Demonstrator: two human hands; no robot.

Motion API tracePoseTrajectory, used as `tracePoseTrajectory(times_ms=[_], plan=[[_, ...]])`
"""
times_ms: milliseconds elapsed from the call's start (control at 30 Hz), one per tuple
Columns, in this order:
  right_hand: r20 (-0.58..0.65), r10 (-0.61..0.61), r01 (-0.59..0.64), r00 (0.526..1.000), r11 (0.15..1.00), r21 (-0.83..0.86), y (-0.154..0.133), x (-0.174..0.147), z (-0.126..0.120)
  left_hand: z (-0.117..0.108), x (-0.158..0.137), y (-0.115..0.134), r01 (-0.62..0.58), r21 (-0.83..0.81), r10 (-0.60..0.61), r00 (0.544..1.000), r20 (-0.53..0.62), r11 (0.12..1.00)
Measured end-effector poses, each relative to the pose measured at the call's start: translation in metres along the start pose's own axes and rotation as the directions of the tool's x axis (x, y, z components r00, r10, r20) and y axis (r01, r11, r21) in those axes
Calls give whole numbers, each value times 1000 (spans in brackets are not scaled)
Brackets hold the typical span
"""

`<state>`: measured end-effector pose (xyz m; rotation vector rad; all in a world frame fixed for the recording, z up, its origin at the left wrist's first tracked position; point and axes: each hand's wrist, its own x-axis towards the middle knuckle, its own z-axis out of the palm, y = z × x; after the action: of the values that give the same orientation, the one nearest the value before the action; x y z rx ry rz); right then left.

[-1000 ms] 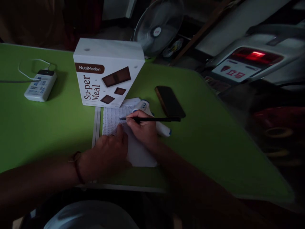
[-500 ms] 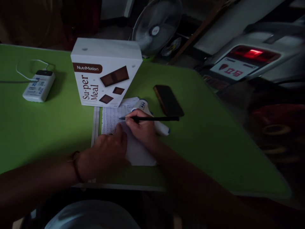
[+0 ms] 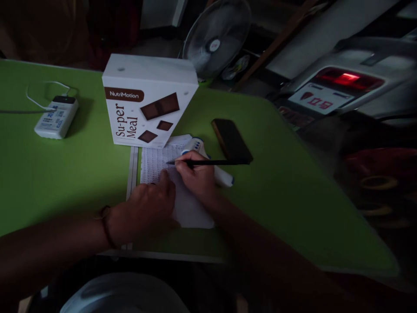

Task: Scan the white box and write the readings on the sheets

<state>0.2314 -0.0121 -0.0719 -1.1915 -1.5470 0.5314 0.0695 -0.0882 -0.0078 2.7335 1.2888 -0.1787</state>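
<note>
My right hand (image 3: 198, 176) is closed around a black pen (image 3: 221, 162), its tip on a sheet of paper (image 3: 192, 213) with dense rows of small writing on its upper left. My left hand (image 3: 148, 204) rests on the left side of that sheet, index finger stretched out just below the pen tip, the other fingers partly bent; it holds nothing. Partly hidden behind my right hand lies a white device with blue trim (image 3: 223, 177), perhaps a handheld thermometer. At the paper's top edge stands a white NutriMotion box (image 3: 151, 100).
A dark phone (image 3: 232, 139) lies right of the white device. On the left of the green table (image 3: 276, 195) is a white power bank (image 3: 57, 117) with a cable. Beyond the table stand a fan (image 3: 216, 39) and a machine with a red-lit display (image 3: 348, 79).
The whole view has shifted slightly, so things appear a little further right. Both hands keep nearly the same place on the paper; the pen is still in my right hand.
</note>
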Motion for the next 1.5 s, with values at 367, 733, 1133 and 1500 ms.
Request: tracePoseTrajectory(times_ms=[367, 733, 1133, 1500], plan=[[62, 6, -8, 998, 999, 34, -4, -2, -3, -1, 0, -1, 9, 14, -9, 1000, 6, 1000], [125, -73, 73, 989, 997, 12, -4, -1, -3, -5, 1, 0, 5, -2, -5, 999, 52, 1000], [126, -57, 59, 990, 998, -8, -5, -1, -4, -2, 1, -1, 6, 10, -6, 1000, 12, 1000], [85, -49, 50, 995, 999, -9, -7, -1, -3, -5, 0, -1, -4, 23, 4, 1000, 22, 1000]])
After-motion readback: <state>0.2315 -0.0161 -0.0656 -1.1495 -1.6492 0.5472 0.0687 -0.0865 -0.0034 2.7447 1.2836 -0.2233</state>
